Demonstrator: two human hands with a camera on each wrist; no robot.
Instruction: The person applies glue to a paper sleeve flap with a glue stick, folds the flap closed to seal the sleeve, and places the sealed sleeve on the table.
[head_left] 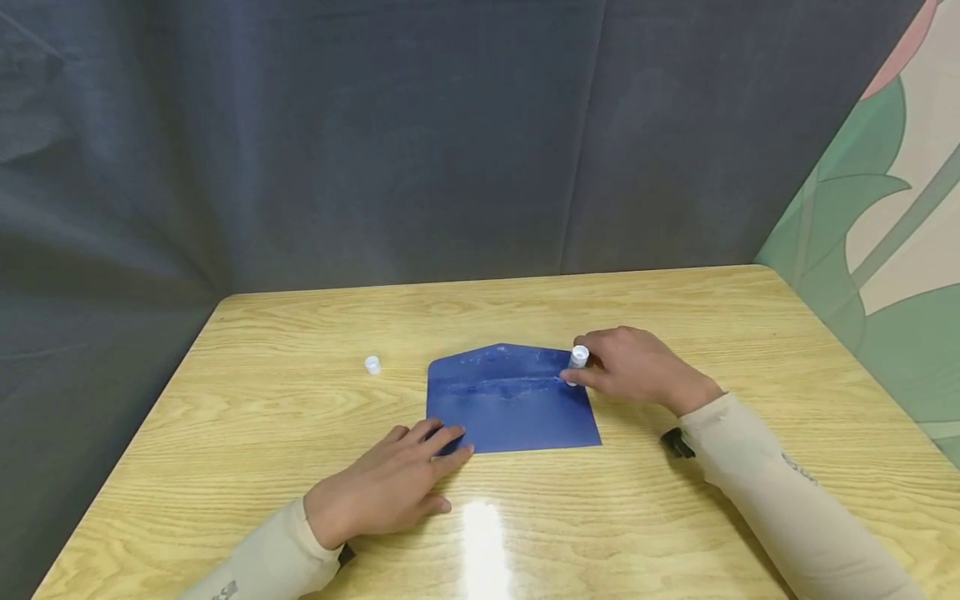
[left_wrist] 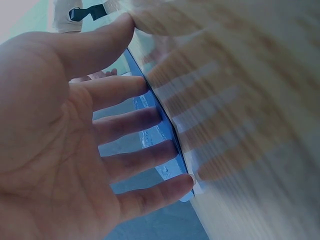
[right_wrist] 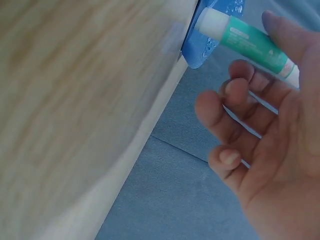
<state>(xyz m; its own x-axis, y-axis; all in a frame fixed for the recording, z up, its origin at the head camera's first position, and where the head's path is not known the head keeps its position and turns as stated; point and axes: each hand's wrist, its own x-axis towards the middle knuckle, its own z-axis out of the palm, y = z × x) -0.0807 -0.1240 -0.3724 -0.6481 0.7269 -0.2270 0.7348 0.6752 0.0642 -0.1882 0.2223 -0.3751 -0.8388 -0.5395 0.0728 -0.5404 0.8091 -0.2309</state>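
Observation:
A blue envelope (head_left: 517,417) lies on the table with its flap raised toward the back, and whitish glue smears run along the flap and fold. My right hand (head_left: 637,367) pinches a glue stick (head_left: 577,360) between thumb and fingers at the envelope's right side. In the right wrist view the glue stick (right_wrist: 255,47) has a green label, and its white end meets the blue paper. At the envelope's lower left corner, my left hand (head_left: 393,479) rests with spread fingers on the paper. The left wrist view shows those fingers (left_wrist: 140,157) straight along the envelope's edge.
A small white cap (head_left: 372,364) stands on the wooden table (head_left: 300,417), left of the envelope. Dark cloth (head_left: 390,150) hangs behind the table and along its left side. A wall with painted leaves (head_left: 862,217) borders the right.

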